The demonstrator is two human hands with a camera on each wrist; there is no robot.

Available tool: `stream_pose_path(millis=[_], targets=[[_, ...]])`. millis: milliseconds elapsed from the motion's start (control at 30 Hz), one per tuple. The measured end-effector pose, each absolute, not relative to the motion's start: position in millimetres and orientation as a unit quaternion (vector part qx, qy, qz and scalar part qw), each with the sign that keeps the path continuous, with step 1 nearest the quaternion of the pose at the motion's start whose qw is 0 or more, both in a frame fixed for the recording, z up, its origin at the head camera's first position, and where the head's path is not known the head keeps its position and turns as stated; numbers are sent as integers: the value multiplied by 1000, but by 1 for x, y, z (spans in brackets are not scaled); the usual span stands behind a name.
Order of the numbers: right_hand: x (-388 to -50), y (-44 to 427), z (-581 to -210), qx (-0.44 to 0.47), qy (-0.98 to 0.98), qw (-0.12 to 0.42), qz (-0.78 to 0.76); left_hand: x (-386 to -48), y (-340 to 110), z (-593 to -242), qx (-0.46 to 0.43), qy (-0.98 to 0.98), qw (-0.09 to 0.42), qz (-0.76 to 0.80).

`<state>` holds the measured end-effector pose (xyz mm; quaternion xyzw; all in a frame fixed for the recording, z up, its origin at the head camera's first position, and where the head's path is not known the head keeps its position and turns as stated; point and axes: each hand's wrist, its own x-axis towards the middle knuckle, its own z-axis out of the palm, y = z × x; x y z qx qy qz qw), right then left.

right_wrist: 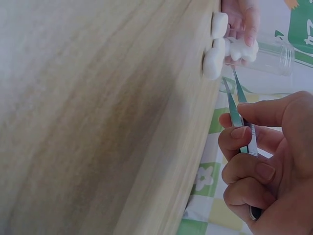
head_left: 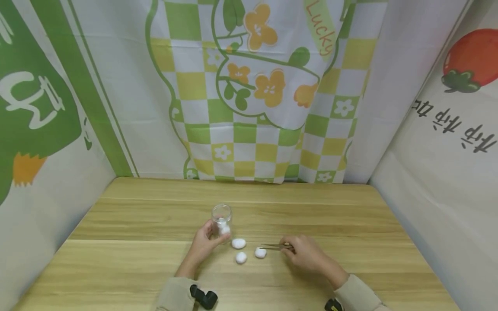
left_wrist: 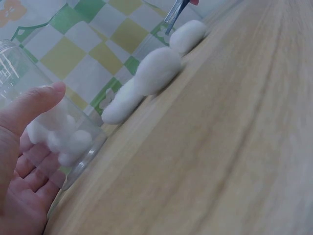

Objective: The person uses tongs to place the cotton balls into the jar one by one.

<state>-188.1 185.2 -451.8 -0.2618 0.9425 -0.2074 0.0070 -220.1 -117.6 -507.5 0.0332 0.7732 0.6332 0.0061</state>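
A clear glass jar (head_left: 221, 213) with several white cotton balls (left_wrist: 61, 132) inside stands upright on the table. My left hand (head_left: 204, 244) holds it low down, thumb on one side and fingers round the other. Between my right thumb and fingers are metal tweezers (right_wrist: 236, 110), gripped by my right hand (head_left: 307, 254). Their tips are parted and lie over or beside the rightmost loose cotton ball (head_left: 260, 252); contact cannot be told. Two more loose cotton balls lie nearer the jar, one oval (head_left: 238, 243) and one rounder (head_left: 241, 258).
The wooden table (head_left: 334, 216) reaches back to a checked green and yellow curtain (head_left: 249, 147). Printed cloth hangs on the left and the right (head_left: 439, 164). A black wrist camera (head_left: 204, 297) sits at the left sleeve.
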Motion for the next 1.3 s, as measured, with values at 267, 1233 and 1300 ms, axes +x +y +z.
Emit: stream_pose_path(millis=[267, 1233, 1300], targets=[[-187, 185, -454, -266, 945, 4, -189, -220, -118, -506, 34, 771, 10, 636], [-186, 176, -456, -258, 949, 30, -178, -220, -118, -507, 33, 772, 5, 635], [-185, 176, -456, -262, 948, 30, -179, -220, -117, -507, 32, 771, 5, 637]])
